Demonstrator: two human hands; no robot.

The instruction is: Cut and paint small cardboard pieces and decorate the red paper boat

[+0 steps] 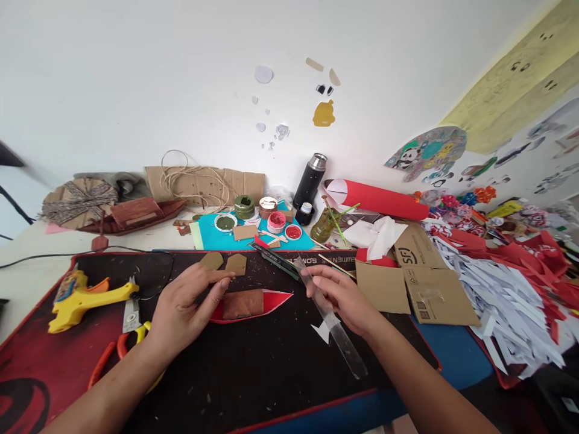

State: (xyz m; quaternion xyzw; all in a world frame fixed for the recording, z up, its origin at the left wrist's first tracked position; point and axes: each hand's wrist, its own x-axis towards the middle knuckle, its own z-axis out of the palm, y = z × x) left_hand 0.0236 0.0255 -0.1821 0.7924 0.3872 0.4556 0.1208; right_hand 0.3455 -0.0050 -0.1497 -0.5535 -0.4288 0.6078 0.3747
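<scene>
In the head view my right hand (pixel 337 295) grips a clear plastic ruler (pixel 349 349), which slants down towards me over the black mat (pixel 271 380). A white paper scrap (pixel 321 331) lies beside the ruler. My left hand (pixel 187 304) is closed with thumb and forefinger together; whatever may be between them is too small to tell. Just right of it rests a small red boat (pixel 278 301) with a brown curved cover (pixel 243 304). Two small cut cardboard pieces, an olive one (pixel 211 260) and a brown one (pixel 236 264), lie beyond my left fingers. A utility knife (pixel 275 260) lies behind the boat.
At left are a yellow glue gun (pixel 85 301) and scissors (pixel 131 319). Paint pots (pixel 245 207), a black flask (pixel 310 181) and a jar (pixel 323 226) stand behind. Cardboard (pixel 382 286) and a heap of paper strips (pixel 515 313) fill the right. A brown model boat (pixel 136 214) sits back left.
</scene>
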